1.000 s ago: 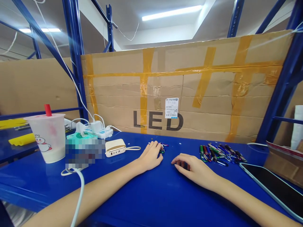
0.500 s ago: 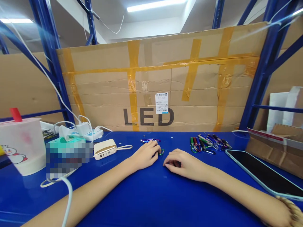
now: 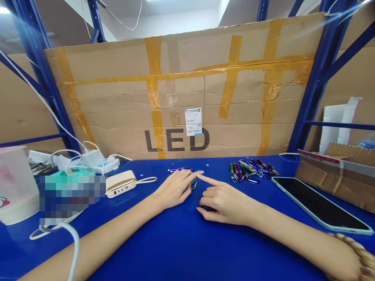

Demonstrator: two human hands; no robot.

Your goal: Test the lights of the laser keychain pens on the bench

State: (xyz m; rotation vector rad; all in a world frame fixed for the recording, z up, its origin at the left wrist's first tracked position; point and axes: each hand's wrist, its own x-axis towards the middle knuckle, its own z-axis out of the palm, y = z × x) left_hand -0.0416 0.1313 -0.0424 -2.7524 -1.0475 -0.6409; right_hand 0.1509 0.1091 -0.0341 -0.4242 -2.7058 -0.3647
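Note:
My left hand (image 3: 175, 188) lies flat on the blue table (image 3: 181, 242), fingers stretched out over a small green carabiner (image 3: 193, 184). Just beyond its fingertips lies a purple keychain flashlight (image 3: 180, 169). My right hand (image 3: 224, 199) rests beside it with the index finger pointing out toward the left fingertips and the other fingers curled under; whether anything is inside the curl I cannot make out. A pile of several coloured keychain flashlights (image 3: 252, 170) lies to the right.
A phone (image 3: 318, 205) lies at the right, next to a cardboard box (image 3: 336, 177). A white power bank (image 3: 120, 183), a power strip (image 3: 88, 162), a tissue pack and a plastic cup (image 3: 16, 185) stand at the left. A taped "LED" carton (image 3: 181, 93) walls the back.
The view tilted down and shifted right. My right index finger has stretched out toward the left hand's fingertips; the left hand has flattened and stayed by the carabiner.

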